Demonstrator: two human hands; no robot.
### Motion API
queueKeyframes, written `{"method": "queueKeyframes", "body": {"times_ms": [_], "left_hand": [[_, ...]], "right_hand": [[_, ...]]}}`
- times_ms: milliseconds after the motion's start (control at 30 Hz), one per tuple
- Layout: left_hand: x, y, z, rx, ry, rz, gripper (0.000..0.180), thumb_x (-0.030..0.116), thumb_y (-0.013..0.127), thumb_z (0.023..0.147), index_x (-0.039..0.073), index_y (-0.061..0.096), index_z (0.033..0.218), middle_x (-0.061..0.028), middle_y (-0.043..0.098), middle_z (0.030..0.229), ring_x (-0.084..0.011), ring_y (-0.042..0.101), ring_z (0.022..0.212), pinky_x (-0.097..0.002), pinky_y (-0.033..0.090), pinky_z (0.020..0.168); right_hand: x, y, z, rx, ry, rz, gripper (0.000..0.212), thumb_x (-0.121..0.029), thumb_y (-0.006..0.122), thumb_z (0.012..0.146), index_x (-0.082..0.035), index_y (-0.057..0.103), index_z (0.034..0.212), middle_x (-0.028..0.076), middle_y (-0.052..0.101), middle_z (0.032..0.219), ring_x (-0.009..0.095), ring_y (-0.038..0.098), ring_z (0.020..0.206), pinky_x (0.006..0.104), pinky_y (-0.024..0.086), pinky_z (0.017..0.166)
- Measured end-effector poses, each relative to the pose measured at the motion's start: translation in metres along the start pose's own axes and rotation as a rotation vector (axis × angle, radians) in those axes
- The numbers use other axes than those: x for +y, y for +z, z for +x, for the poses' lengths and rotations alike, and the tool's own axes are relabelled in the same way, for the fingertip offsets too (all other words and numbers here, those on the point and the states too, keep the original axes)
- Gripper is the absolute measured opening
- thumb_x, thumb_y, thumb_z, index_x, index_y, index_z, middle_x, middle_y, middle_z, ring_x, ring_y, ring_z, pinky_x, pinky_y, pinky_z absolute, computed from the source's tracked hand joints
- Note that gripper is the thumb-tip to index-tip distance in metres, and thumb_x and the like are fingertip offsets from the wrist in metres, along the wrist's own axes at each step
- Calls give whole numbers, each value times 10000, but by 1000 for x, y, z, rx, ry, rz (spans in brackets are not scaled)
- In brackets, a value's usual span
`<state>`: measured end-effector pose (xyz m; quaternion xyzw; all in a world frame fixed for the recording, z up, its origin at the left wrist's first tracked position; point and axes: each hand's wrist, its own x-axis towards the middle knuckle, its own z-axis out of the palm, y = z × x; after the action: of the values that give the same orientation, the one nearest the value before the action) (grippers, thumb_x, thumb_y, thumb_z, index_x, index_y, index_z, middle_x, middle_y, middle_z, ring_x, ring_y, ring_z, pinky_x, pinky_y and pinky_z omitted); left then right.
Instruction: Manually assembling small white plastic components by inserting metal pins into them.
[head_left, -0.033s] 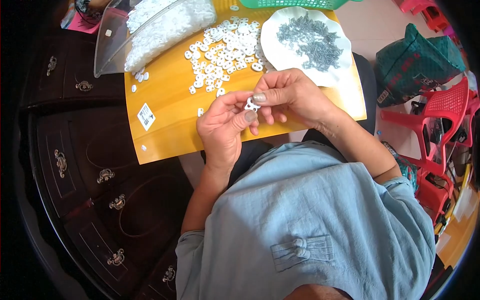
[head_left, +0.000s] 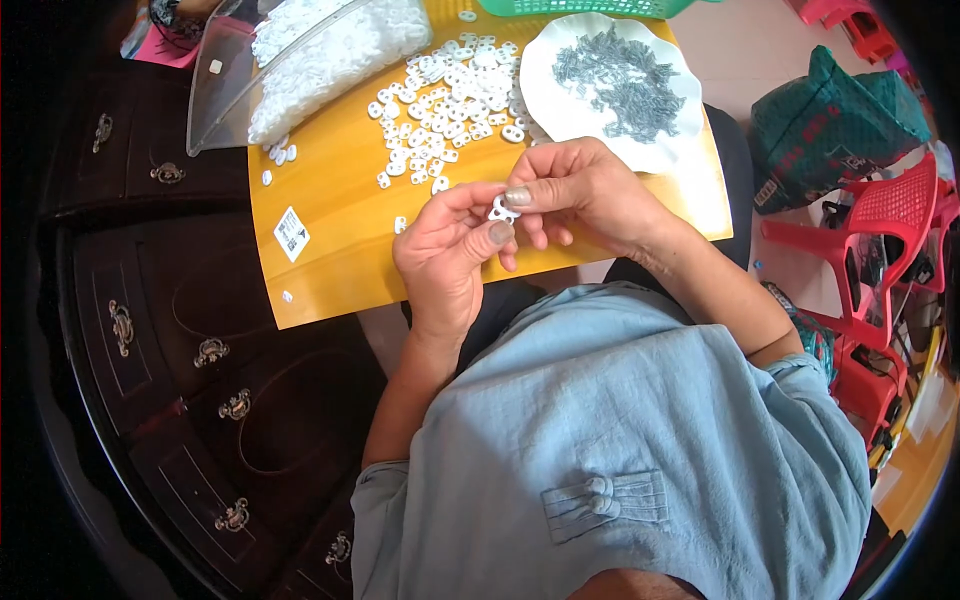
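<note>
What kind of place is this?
Probably a home used for small piecework: a dark wooden cabinet with brass handles, a yellow board with white plastic pieces, and red plastic chairs.

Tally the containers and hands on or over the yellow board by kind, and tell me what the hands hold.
White plate of grey metal bits: 1
Clear plastic bag of white parts: 1
Green basket: 1
Hands, left hand and right hand, pinching one small white plastic piece: 2
Total: 5
</note>
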<state>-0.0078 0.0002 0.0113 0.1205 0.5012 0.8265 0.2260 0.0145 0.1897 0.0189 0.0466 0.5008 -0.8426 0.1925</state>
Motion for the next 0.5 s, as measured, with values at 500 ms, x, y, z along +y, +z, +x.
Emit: {"method": "queueKeyframes", "body": {"times_ms": [500], "left_hand": [[4,11,-4,16,13,101,251,-71,623,877,-80,594,1126,-113,671,956,-127,622,766,-223,500,622]], "right_hand": [[10,5,-13,56,-119,51,127,-99,631,938,25,642,964,81,665,792,124,637,660,203,442,516]]}}
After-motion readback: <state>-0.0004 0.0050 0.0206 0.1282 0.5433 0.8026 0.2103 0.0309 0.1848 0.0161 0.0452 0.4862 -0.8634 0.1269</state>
